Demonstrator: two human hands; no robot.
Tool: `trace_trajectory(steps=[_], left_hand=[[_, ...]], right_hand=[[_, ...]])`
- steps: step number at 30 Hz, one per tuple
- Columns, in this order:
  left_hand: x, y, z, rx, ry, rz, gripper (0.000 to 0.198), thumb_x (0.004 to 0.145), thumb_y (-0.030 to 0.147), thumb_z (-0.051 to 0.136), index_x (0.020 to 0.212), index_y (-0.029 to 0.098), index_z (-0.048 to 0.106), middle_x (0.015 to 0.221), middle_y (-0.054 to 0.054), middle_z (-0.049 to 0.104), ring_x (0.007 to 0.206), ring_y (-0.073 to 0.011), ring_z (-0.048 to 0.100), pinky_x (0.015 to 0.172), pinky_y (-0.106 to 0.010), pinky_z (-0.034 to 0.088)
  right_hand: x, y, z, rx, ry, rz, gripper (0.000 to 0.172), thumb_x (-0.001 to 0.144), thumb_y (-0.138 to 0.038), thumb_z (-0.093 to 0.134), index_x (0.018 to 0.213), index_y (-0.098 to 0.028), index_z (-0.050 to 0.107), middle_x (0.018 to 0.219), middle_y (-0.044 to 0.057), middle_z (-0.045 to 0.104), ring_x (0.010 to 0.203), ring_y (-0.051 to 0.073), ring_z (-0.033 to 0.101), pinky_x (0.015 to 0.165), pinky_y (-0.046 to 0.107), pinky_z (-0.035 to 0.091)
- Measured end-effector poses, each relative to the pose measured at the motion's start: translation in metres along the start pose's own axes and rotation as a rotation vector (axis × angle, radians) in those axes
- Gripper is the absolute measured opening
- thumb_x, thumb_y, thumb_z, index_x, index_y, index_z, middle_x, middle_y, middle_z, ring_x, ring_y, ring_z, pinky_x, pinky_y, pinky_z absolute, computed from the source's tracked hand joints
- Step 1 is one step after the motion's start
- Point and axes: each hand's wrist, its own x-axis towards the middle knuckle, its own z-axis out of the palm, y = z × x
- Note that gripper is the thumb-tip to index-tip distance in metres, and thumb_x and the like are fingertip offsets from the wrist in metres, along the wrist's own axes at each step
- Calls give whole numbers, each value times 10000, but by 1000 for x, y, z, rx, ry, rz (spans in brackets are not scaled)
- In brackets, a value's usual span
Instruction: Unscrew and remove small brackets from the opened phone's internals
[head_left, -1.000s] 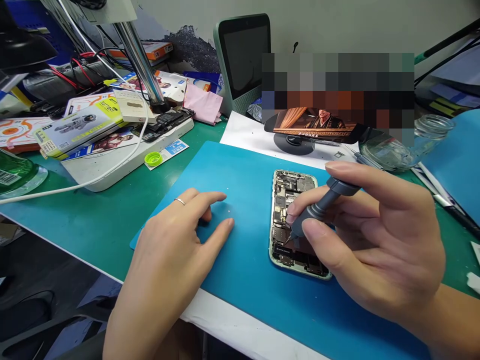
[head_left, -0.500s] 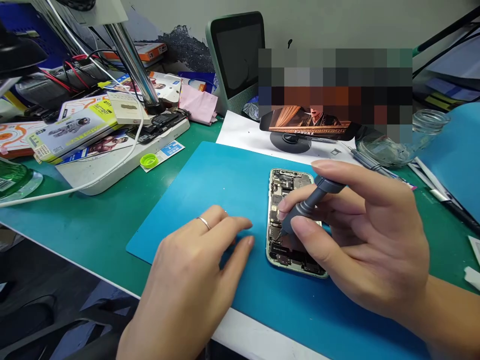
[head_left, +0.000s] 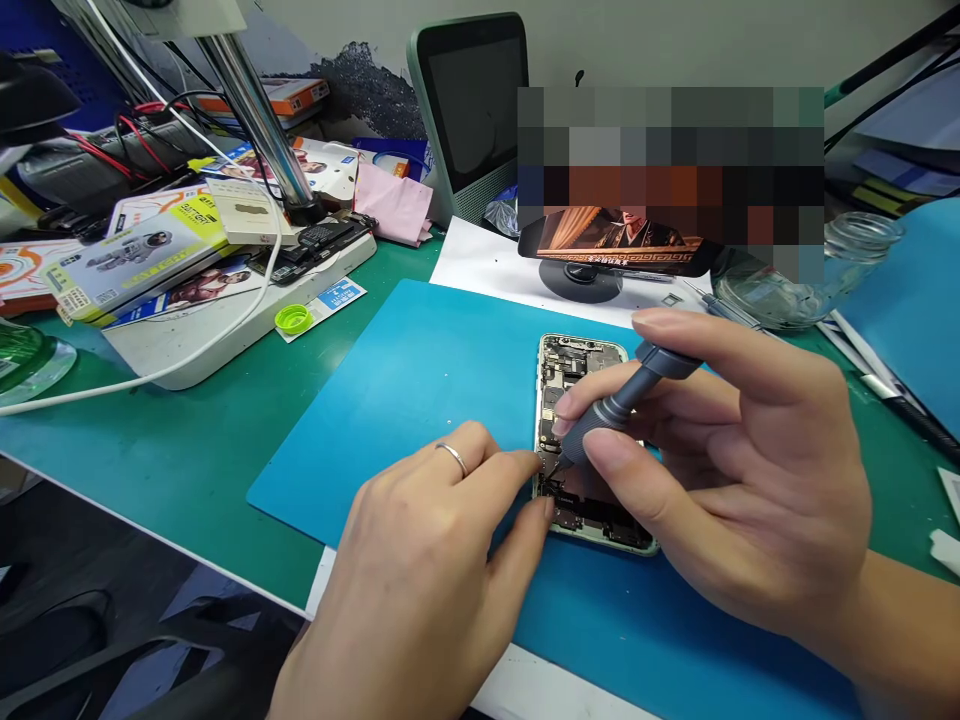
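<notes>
An opened smartphone [head_left: 561, 400], its inner parts bare, lies on the blue mat. My right hand [head_left: 750, 460] is closed round a grey screwdriver [head_left: 622, 402]: thumb and fingers hold the shaft while the index finger lies over its cap. The driver slants down and left, its thin tip at the phone's lower left part; whether it sits in a screw is too small to tell. At the phone's left edge is my left hand [head_left: 427, 540], a ring on one finger. Its thumb and index fingertips are apart, on either side of the driver's tip, and seem to touch the frame.
Behind the mat [head_left: 375, 400] a second phone playing a video [head_left: 622, 243] leans on a round stand. A glass jar [head_left: 795, 290] and tweezers lie to the right. Boxes [head_left: 142, 255], a white cable and a lamp pole [head_left: 262, 120] crowd the left, near a green cap [head_left: 293, 320].
My left hand has moved right, from the mat to the phone's left edge. The right hand keeps the screwdriver over the phone, nearly in place.
</notes>
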Motion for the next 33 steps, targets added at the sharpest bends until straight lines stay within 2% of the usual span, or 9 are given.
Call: trace_trajectory(steps=[7, 15, 19, 23, 30, 33], left_hand=[[-1, 1, -1, -20, -13, 4, 183, 1007, 233, 566, 1105, 300, 704, 878, 35, 601, 737, -144, 596, 639, -305, 415], [-1, 1, 1, -60, -32, 2, 149, 1014, 231, 542, 944, 266, 668, 849, 30, 569, 717, -136, 585, 654, -291, 435], [-2, -3, 2, -55, -55, 55, 170, 1018, 198, 518, 954, 270, 657, 837, 30, 566, 690, -127, 586, 630, -273, 434], [-2, -8, 3, -13, -75, 102, 187, 1022, 184, 503, 932, 265, 645, 844, 29, 587, 692, -123, 606, 618, -261, 438], [-1, -2, 12, -14, -23, 39, 221, 1025, 199, 471, 940, 274, 661, 860, 15, 601, 736, -155, 625, 643, -291, 436], [0, -1, 13, 2, -35, 41, 210, 1018, 185, 462, 910, 268, 621, 864, 16, 605, 711, -163, 618, 615, -302, 416]], right_hand=[[1, 0, -1, -8, 20, -24, 658, 892, -47, 675, 1447, -373, 539, 1155, 46, 630, 894, 191, 736, 640, 294, 693], [1, -2, -2, -7, 24, -22, 627, 904, -49, 659, 1436, -359, 540, 1155, 67, 634, 888, 196, 740, 623, 289, 692], [1, -3, -3, 14, -44, -54, 631, 928, -29, 603, 1455, -354, 482, 1049, 55, 676, 870, 186, 727, 695, 303, 696], [0, -2, -5, 47, -69, -81, 651, 926, -16, 569, 1483, -330, 446, 1030, 57, 677, 842, 172, 705, 659, 277, 663], [-1, -1, -5, 28, -57, -98, 682, 899, -1, 575, 1489, -325, 464, 1050, 54, 695, 839, 176, 709, 679, 286, 658], [-1, -1, -6, 37, -66, -103, 691, 902, 10, 562, 1499, -320, 449, 1047, 53, 684, 838, 167, 702, 669, 274, 653]])
